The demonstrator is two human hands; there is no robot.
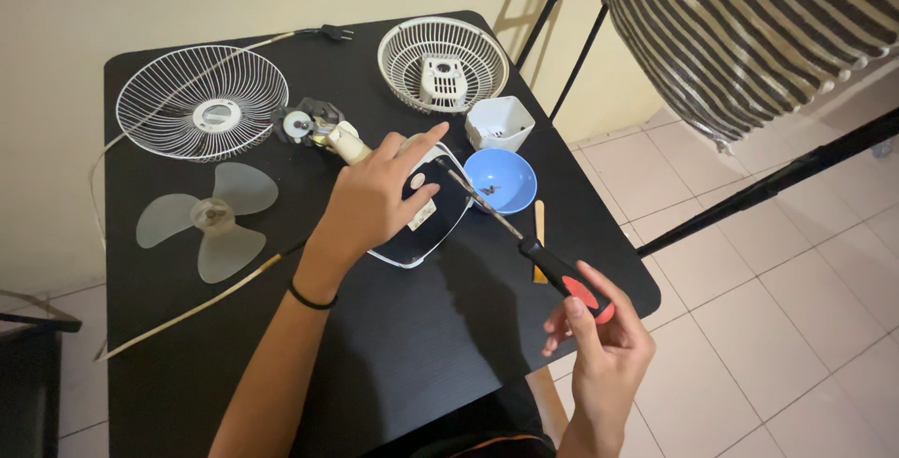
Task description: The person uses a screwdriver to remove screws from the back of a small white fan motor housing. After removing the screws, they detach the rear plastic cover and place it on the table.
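My left hand (379, 198) rests on a white and black fan base (433, 224) lying on the black table (412, 346), holding it down. My right hand (599, 341) grips the red and black handle of a long screwdriver (524, 243). Its tip reaches the upper edge of the fan base near my left thumb. The fan motor (318, 128) with its cream neck lies just beyond my left hand.
A front wire grille (201, 102), a rear grille (442, 63) and a translucent blade (211, 219) lie on the table. A blue bowl (501, 180) with screws, a white cup (499, 123), a wooden stick (539, 233) and a power cord (187, 308) are nearby. A striped cloth (749, 36) hangs on a rack at right.
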